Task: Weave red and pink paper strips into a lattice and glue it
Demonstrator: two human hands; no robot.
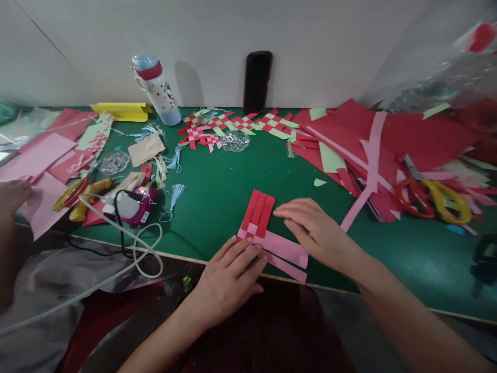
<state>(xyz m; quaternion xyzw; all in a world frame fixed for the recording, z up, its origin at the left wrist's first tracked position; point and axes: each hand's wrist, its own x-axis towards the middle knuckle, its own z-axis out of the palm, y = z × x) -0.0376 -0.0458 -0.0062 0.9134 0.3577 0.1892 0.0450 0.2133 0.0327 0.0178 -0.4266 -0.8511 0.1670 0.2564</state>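
left fingers [247, 258]: on woven paper [258, 217] | right fingers [297, 207]: just beside

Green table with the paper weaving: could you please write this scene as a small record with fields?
Weaving: red strips and pink strips, checkered where crossing
Left hand: fingers over the weaving's near edge
Right hand: beside the red strips, contact unclear
Back: bottle; phone upright against wall
Far left: another person's hand at pink paper
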